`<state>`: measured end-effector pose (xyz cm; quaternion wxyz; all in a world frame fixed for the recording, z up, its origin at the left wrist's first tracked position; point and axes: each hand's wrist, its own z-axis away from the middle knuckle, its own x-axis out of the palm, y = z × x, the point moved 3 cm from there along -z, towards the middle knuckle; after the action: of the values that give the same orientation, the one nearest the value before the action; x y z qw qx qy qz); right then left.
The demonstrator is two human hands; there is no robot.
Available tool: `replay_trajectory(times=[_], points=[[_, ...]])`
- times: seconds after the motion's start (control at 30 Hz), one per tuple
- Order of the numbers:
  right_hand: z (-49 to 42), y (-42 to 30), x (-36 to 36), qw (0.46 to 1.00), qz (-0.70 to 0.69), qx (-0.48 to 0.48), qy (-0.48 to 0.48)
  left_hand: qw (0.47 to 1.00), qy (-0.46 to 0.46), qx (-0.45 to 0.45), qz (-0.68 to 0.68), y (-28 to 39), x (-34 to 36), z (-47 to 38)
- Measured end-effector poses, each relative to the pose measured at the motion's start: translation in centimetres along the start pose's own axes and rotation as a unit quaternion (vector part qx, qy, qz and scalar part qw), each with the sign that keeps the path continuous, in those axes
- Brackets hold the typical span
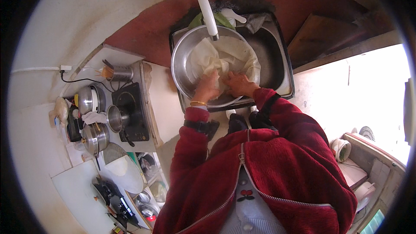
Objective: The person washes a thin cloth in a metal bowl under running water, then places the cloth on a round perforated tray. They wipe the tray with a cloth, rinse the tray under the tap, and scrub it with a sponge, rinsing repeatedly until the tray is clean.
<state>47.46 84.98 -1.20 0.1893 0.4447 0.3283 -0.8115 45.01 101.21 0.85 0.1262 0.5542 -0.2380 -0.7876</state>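
Note:
A large round metal basin (182,61) rests over the left part of the sink (283,44). In it lies a thin, pale yellowish cloth (234,47), wet-looking and bunched near its middle, with part of it along the basin's right wall. My left hand (207,87), with a gold-coloured bracelet at the wrist, grips the bunched cloth at the near side. My right hand (240,84) lies on the cloth just to the right, fingers spread. The white faucet (207,13) reaches over the basin from the far side.
A green cloth (196,21), a white-handled item (234,15) and a grey cloth (256,22) lie behind the sink. To the left are an induction cooktop (138,117), a small metal pot (114,118), a lidded pot (95,138) and a utensil holder (122,72). A brown board (318,35) leans at right.

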Motion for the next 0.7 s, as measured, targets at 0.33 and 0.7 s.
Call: replay_trajectory(times=[0.33, 0.7], points=[[3.3, -2.3, -6.4, 0.955, -0.233, -0.052, 0.175, 0.938, 0.148, -0.095, 0.298, 4.5, -9.8, 1.7], [7.2, -5.2, -18.6, 0.857, -0.182, -0.088, 0.474, 0.782, 0.303, 0.064, 0.540, 15.8, -23.5, 6.8]])
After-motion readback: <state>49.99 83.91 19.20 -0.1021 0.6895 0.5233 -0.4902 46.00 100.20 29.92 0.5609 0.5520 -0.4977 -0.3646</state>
